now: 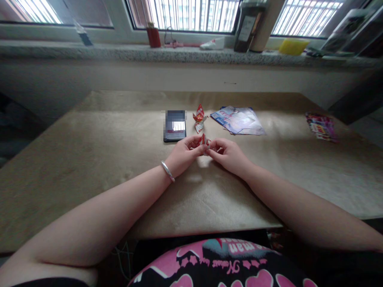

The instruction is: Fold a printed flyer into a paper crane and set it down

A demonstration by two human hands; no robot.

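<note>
My left hand (183,155) and my right hand (228,154) meet over the middle of the table (89,159), fingers pinched on a small folded piece of red and white paper (204,140) held between them. A silver bangle (167,171) circles my left wrist. Just beyond the hands stands a finished red and white folded paper figure (199,117). A dark phone (175,125) lies flat to its left.
A stack of blue and white printed sheets (237,119) lies to the right of the figure. A colourful leaflet (321,126) rests near the table's right edge. On the window ledge stand a red cup (153,36), a yellow container (293,46) and several other items.
</note>
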